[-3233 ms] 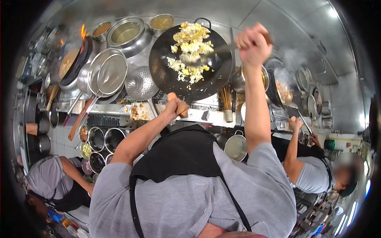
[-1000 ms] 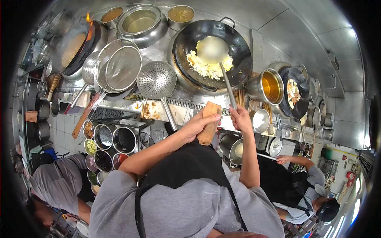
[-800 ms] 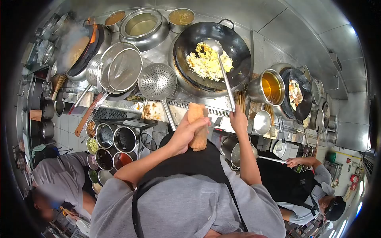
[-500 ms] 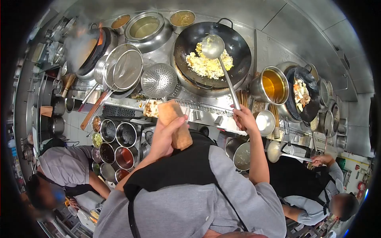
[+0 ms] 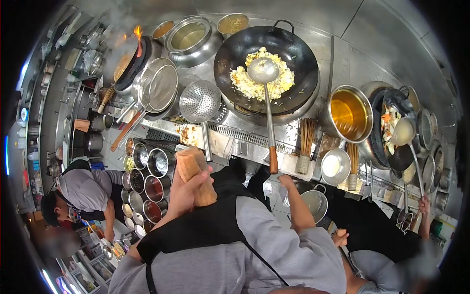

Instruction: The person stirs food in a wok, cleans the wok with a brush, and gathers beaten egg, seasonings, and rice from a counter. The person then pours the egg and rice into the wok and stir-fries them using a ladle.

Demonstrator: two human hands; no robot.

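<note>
1. At the far left a co-worker (image 5: 83,193) in a grey shirt bends over beside the tubs (image 5: 147,179), a cluster of round steel containers below the worktop (image 5: 235,142).
2. Up at the back left, a second wok (image 5: 125,61) shows a flame at its rim, and two strainers (image 5: 156,88) lie stacked just right of it.
3. A perforated skimmer (image 5: 199,101) lies next to them, its handle running down to the worktop edge.
4. Your left hand (image 5: 183,193) is raised in front of your apron, fingers wrapped tight round a roll (image 5: 196,176), a tan, upright cylinder tilted a little to the left.
5. The roll sits well short of the wok (image 5: 267,61); it is over the front edge, beside the tubs.
6. The wok holds yellow fried rice (image 5: 262,81) in its middle.
7. The ladle (image 5: 263,71) rests bowl-down on the rice, its long shaft running straight down to a wooden grip (image 5: 273,160) at the worktop edge.
8. Your right hand (image 5: 285,180) is just below that grip, apart from it; you cannot tell from here how wide the fingers are.
9. Right of the wok stands an oil pot (image 5: 348,112), with bamboo brushes (image 5: 306,147) before it.
10. At the far right another person's hand (image 5: 425,206) holds a ladle (image 5: 404,132) over a third wok (image 5: 391,130) of vegetables.
</note>
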